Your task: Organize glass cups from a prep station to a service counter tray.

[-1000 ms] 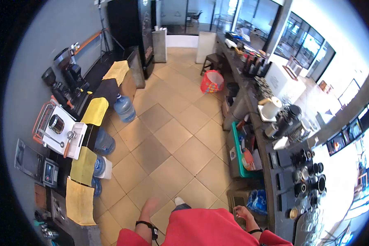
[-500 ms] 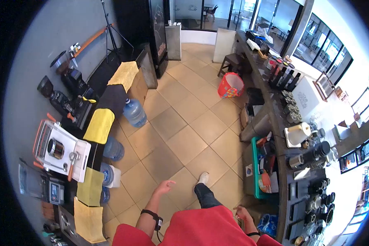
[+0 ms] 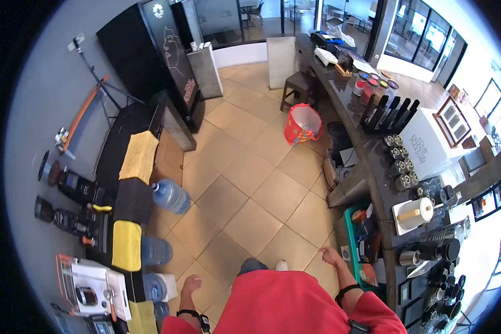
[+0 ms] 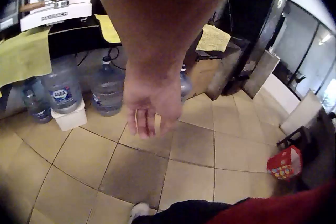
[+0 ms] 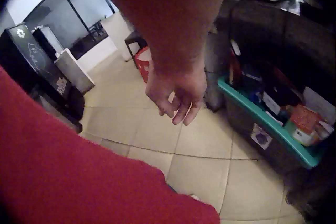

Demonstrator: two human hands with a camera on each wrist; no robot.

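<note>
My left hand [image 3: 191, 284] hangs beside the body over the tiled floor, holding nothing; its loose fingers [image 4: 143, 124] show in the left wrist view. Large blue water bottles [image 4: 107, 88] stand on the floor beyond it, under the left counter. My right hand [image 3: 332, 256] hangs on the other side with fingers loosely curled and nothing in them. Nearest to it is a storage bin with a green rim [image 5: 265, 127], filled with mixed items.
Yellow cloths [image 3: 127, 245] drape over the left counter's edge. A red patterned basket [image 3: 303, 124] stands on the floor ahead, near a dark stool [image 3: 299, 89]. Along the right counter are a white kettle [image 3: 415, 214], several jars [image 3: 401, 167] and a white box [image 3: 435, 146].
The view has moved forward along the aisle and turned; the red basket and stool look nearer. The left hand has swung back towards the body. Both hands stay without anything in them.
</note>
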